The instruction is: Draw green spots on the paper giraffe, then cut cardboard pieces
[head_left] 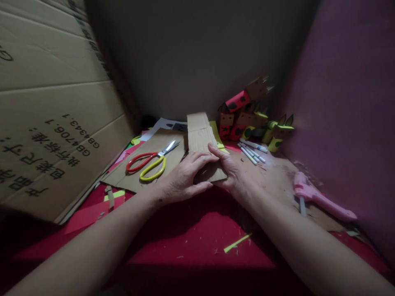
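Note:
A strip of brown cardboard stretches away from me at the middle of the table, its near part bent and partly covered by my hands. Across its left side and top lies my left hand, fingers reaching over the cardboard. My right hand grips the right edge, thumb on top and the other fingers underneath, out of sight. Left of the strip, scissors with one red and one yellow handle rest with blades slightly apart on a flat cardboard sheet.
A large cardboard box rises at the left. Red and yellow paper figures are piled at the back right, near several white markers. A pink glue gun lies at the right. A yellow paper strip rests on the red cloth.

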{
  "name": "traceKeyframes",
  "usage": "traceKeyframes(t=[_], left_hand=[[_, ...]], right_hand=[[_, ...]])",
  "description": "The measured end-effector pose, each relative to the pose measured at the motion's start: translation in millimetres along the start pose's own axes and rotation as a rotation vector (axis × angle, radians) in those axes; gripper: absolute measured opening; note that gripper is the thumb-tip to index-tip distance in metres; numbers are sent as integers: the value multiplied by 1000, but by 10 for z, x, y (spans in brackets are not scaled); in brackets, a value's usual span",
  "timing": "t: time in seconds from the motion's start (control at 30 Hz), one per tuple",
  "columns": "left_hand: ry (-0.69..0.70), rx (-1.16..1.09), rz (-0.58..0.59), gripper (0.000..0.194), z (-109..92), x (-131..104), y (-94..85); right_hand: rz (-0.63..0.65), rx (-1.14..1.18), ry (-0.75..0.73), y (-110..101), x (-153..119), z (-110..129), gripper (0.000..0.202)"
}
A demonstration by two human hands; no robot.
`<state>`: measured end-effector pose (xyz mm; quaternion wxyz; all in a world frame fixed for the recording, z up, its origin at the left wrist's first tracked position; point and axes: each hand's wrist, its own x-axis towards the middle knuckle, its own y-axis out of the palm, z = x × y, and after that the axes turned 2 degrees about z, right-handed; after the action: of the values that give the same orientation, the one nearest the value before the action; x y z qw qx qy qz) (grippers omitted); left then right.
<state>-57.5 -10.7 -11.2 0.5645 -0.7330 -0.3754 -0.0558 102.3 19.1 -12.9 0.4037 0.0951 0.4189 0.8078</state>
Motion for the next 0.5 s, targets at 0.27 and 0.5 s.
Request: traceKeyframes(t=[0.27, 0.5], left_hand=[[28, -14, -62, 67, -13, 14, 30], [53, 26, -88, 65, -1, 4, 43]], right_hand=[[-8, 72, -130, -49, 87, -46, 12], [-10, -22, -175, -18, 45, -57, 15]])
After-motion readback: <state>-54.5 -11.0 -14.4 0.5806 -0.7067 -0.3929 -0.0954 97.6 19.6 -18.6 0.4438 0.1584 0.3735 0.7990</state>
